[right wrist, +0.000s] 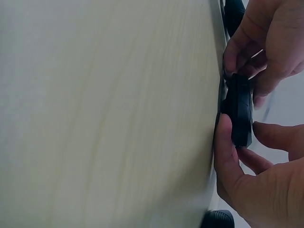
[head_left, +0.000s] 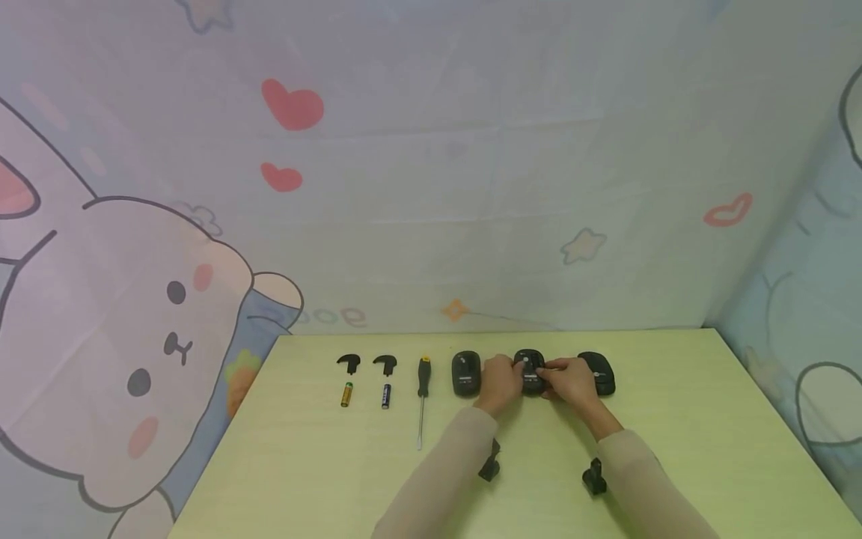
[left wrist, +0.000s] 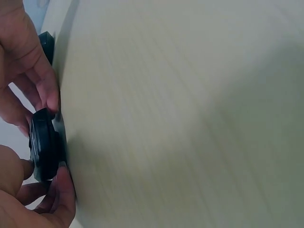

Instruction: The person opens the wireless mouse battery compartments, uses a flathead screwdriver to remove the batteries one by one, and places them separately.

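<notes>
Three black computer mice lie in a row at the far side of the pale green table. Both hands hold the middle mouse. My left hand grips its left side and my right hand pinches its right side. In the left wrist view the mouse sits between the left hand below and the right hand's fingers above. The right wrist view shows the same mouse on edge, with the right hand wrapped round it and the left hand's fingers on its far end.
The left mouse and the right mouse flank the hands. Further left lie a screwdriver, two batteries and two black covers. A printed cloth backdrop stands behind the table.
</notes>
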A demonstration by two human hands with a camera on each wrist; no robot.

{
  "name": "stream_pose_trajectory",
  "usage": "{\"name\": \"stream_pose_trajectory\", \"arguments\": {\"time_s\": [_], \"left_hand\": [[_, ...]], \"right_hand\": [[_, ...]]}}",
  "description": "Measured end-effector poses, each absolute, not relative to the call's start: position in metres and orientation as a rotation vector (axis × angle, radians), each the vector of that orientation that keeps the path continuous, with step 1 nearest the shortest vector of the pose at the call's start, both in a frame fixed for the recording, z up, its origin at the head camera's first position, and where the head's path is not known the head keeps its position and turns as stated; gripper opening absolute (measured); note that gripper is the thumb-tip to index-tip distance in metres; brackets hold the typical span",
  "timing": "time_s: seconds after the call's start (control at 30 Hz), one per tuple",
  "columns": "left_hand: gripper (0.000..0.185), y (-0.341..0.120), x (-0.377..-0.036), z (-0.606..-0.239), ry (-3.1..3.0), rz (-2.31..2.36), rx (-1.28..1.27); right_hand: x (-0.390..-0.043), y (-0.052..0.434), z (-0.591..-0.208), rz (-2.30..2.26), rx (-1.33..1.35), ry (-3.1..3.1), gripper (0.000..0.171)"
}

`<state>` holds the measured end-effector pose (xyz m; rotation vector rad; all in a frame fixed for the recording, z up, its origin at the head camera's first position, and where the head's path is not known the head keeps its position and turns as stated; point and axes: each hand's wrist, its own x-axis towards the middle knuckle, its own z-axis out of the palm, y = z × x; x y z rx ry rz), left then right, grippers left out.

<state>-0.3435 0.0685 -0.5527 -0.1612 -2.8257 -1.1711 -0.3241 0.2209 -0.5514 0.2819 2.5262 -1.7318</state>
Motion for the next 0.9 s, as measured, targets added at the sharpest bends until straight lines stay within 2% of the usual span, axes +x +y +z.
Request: {"name": "stream_pose_trajectory", "arguments": {"time_s": [0.33, 0.6, 0.9], "left_hand": [[0.034, 0.067, -0.341, -0.545, -2.866, -1.125, -0.259], [0.029, 0.062, -0.338, -0.535, -2.927, -0.930, -0.344], [0.029, 0.063, -0.328, -0.523, -2.910, -0.332, -0.605]], "right_hand": [[-0.321, 0.226, -0.550, -1.704, 0.267, 2.532, 0.046], [-0.311, 0.233, -0.539, -1.572, 0.242, 2.629, 0.046], [-0.289, 0.245, -0.525, -1.646, 0.070, 2.614, 0.040]]}}
